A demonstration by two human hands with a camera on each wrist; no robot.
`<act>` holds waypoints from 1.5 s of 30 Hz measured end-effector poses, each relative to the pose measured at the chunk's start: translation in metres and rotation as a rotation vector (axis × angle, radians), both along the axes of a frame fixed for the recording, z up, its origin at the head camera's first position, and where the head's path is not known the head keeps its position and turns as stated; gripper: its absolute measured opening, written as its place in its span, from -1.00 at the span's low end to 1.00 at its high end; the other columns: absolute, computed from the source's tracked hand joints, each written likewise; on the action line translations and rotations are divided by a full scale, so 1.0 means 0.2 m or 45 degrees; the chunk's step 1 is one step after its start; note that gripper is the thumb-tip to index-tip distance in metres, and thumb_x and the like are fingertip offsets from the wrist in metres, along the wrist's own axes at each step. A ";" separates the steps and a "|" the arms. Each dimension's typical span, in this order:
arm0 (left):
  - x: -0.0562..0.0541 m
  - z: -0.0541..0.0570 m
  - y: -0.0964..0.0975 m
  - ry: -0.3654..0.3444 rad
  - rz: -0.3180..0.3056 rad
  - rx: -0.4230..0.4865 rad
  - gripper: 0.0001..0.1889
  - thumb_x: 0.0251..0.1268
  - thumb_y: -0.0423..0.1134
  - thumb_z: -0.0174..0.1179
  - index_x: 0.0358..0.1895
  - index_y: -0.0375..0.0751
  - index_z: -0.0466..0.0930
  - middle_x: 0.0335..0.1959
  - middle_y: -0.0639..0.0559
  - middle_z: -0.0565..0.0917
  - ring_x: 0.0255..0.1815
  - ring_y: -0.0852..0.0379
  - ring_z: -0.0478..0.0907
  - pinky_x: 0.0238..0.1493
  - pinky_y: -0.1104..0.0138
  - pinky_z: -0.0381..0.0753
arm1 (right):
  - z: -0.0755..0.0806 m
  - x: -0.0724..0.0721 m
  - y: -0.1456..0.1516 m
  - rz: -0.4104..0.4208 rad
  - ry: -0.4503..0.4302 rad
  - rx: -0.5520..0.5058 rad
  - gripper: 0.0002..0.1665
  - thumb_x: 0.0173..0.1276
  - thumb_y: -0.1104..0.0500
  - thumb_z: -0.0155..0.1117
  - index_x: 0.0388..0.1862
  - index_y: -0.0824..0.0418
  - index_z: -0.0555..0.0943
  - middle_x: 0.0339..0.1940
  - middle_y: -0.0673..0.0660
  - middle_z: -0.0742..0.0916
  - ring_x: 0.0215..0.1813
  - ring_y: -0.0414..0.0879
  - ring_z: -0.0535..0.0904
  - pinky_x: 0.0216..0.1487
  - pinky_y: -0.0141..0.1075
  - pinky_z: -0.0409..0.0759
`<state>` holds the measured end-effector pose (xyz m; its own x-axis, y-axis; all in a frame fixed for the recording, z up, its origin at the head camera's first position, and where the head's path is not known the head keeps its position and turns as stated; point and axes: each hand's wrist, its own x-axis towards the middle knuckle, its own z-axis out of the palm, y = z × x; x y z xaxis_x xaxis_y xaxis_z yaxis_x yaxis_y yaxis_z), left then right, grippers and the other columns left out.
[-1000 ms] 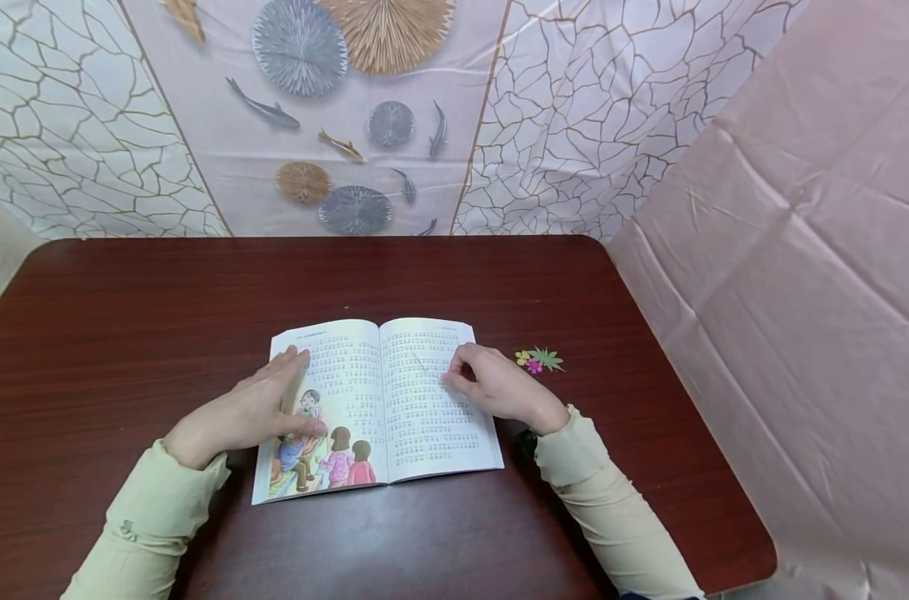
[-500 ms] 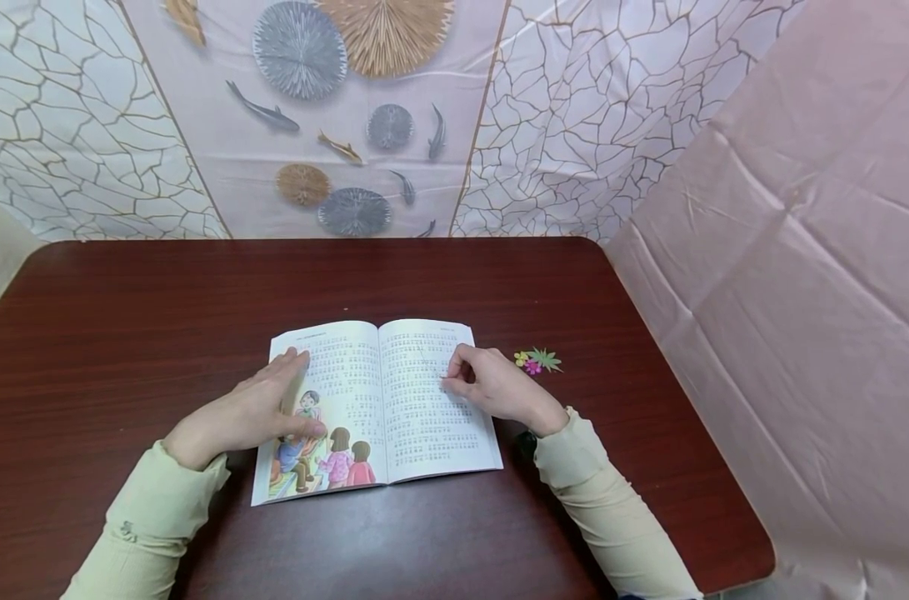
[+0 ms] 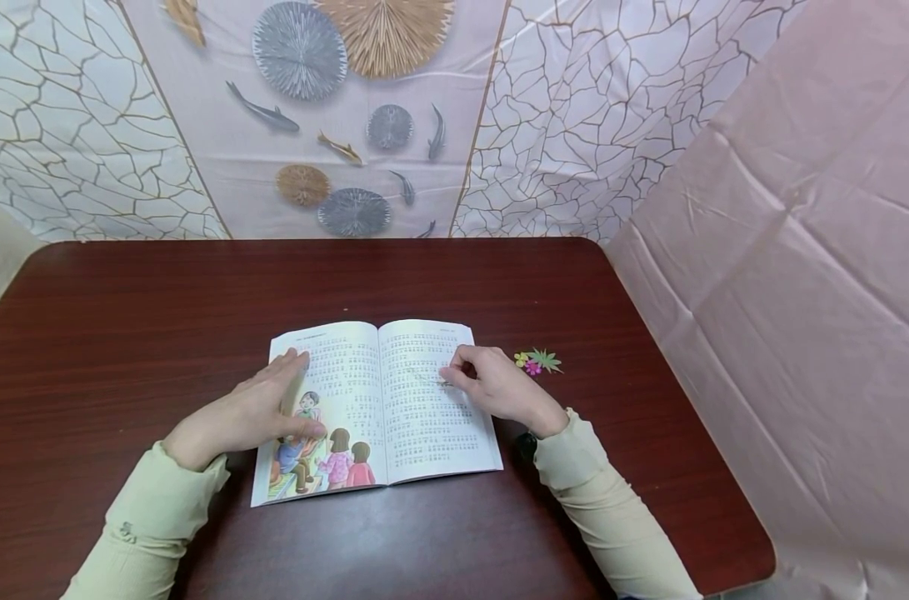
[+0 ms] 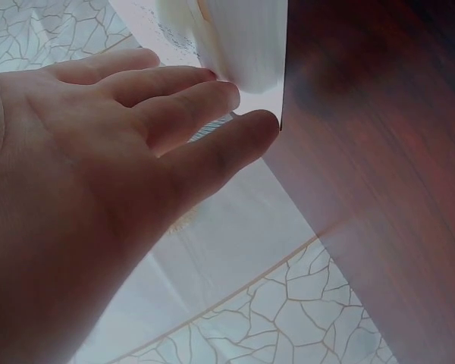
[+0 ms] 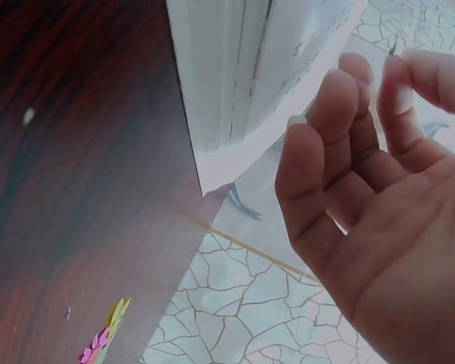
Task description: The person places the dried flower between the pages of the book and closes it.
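Note:
An open book (image 3: 432,433) lies flat, its left page printed with a colour picture and its right page with text. My left hand (image 3: 244,414) rests on the left page with its fingers extended. In the left wrist view the fingers (image 4: 212,155) are straight at the book's edge. Above the right page, my right hand (image 3: 499,387) pinches a very thin, stem-like thing (image 3: 445,383) between thumb and index finger. Its dark tip (image 5: 393,47) shows at the fingertips in the right wrist view; the rest is too fine to make out.
Small yellow and pink flowers with a green leaf (image 3: 546,359) lie right of the book on the dark red table (image 3: 162,308). A dark round object (image 3: 526,443) sits partly hidden by the right wrist. Patterned cloth (image 3: 574,100) hangs behind the table.
The thin thing in my right hand has turned from slanting up and left to a flatter angle, with a slight shift of thumb and index finger. My left hand and the book stay put.

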<state>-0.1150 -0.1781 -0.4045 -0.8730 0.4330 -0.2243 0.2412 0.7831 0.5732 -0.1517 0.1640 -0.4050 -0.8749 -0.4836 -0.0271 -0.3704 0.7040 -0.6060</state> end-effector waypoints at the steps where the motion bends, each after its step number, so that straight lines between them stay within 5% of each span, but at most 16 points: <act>1: 0.00 0.00 0.00 -0.001 0.000 -0.001 0.21 0.00 0.31 0.34 0.49 -0.48 -0.04 0.50 -0.44 -0.02 0.50 -0.39 -0.10 0.36 -0.25 0.02 | 0.00 0.00 0.00 -0.007 -0.006 0.003 -0.73 0.42 0.06 0.25 -0.49 0.05 0.50 -0.60 -0.04 0.51 -0.56 -0.21 0.35 -0.54 -0.38 0.33; 26: 0.00 0.01 0.01 -0.016 0.007 -0.003 0.19 0.03 0.29 0.35 0.49 -0.47 -0.05 0.50 -0.43 -0.02 0.50 -0.39 -0.10 0.35 -0.26 0.02 | -0.01 0.00 0.00 -0.024 -0.018 -0.043 -0.83 0.29 0.15 0.39 -0.40 0.07 0.54 -0.51 -0.07 0.60 -0.45 -0.19 0.49 -0.40 -0.36 0.47; 34: 0.00 0.00 0.01 -0.015 0.008 -0.001 0.20 0.01 0.30 0.36 0.49 -0.47 -0.05 0.50 -0.44 -0.02 0.50 -0.38 -0.10 0.36 -0.25 0.03 | -0.01 0.00 0.00 -0.042 -0.054 -0.038 -0.83 0.31 0.16 0.38 -0.22 0.13 0.55 -0.56 -0.02 0.57 -0.56 -0.18 0.42 -0.52 -0.34 0.42; 45: 0.00 0.01 0.00 -0.007 -0.002 0.002 0.19 0.03 0.28 0.35 0.49 -0.48 -0.05 0.50 -0.45 -0.02 0.50 -0.38 -0.10 0.36 -0.24 0.02 | -0.02 0.00 -0.01 -0.061 -0.051 -0.007 -0.83 0.29 0.16 0.39 -0.25 0.13 0.55 -0.54 -0.01 0.55 -0.54 -0.19 0.41 -0.50 -0.35 0.41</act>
<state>-0.1145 -0.1771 -0.4032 -0.8712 0.4347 -0.2282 0.2395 0.7820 0.5754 -0.1509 0.1625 -0.4081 -0.8954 -0.4412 -0.0601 -0.3115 0.7170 -0.6236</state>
